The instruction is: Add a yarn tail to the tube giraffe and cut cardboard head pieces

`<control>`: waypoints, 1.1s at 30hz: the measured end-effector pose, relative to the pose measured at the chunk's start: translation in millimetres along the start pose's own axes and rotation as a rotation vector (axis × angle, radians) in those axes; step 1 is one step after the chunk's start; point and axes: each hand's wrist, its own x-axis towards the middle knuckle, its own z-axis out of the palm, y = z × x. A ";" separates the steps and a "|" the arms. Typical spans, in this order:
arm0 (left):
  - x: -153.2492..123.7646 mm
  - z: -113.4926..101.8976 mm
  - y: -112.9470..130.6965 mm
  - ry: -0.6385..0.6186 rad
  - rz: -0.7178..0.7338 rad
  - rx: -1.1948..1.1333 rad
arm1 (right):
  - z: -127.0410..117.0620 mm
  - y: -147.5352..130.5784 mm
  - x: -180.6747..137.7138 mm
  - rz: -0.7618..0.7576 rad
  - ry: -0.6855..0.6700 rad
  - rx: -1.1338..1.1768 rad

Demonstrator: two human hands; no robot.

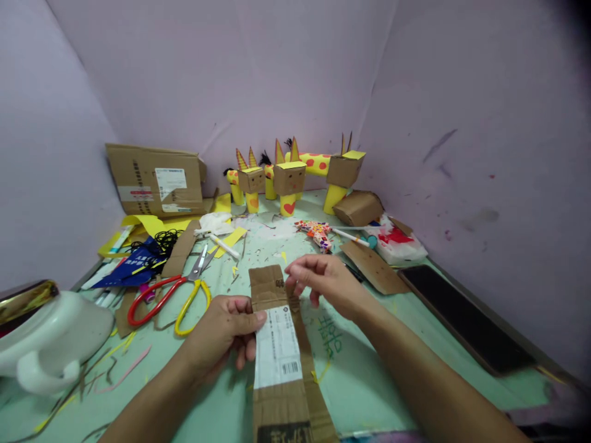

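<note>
A long folded cardboard strip (279, 404) with a white printed label (277, 347) runs up the middle from the bottom edge. My left hand (231, 329) pinches its left edge, thumb on the label and fingers behind. At the strip's upper right edge is my right hand (325, 280), fingers loosely bent and apart; whether the fingertips touch the cardboard cannot be made out. To the left of the strip lie scissors (187, 280) with red and yellow handles, blades spread.
Cardboard giraffe figures (290, 178) stand at the back beside a cardboard box (152, 181). A white mug (60, 332) lies tipped at left. At right are a dark phone (462, 317), a cardboard piece (376, 267) and a white plastic packet (401, 246). Paper scraps litter the table (369, 394).
</note>
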 end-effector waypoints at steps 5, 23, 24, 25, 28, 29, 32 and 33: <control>-0.6 3.2 -1.6 0.018 0.053 -0.049 | 17.4 1.4 -10.6 0.103 -0.252 0.024; -1.8 -20.7 14.7 0.020 0.024 0.138 | 21.4 6.0 -13.8 -0.054 -0.053 -0.053; -2.3 -24.1 17.1 0.052 0.039 0.121 | 20.0 4.3 -15.3 -0.195 0.026 -0.136; -3.0 -27.5 19.6 0.085 0.062 0.099 | 18.7 2.3 -17.1 -0.347 0.052 -0.230; -4.2 -35.8 25.7 0.206 0.133 0.032 | 18.6 -2.7 -24.2 -0.719 -0.143 -0.517; -3.6 -37.7 26.9 0.246 0.149 0.030 | 20.3 -3.3 -26.4 -0.791 -0.217 -0.614; 1.1 -42.0 27.4 0.307 0.148 0.105 | 28.7 1.5 -30.0 -0.939 -0.302 -0.825; 2.0 -43.0 26.1 0.302 0.126 0.147 | 31.9 5.1 -30.3 -0.987 -0.282 -0.847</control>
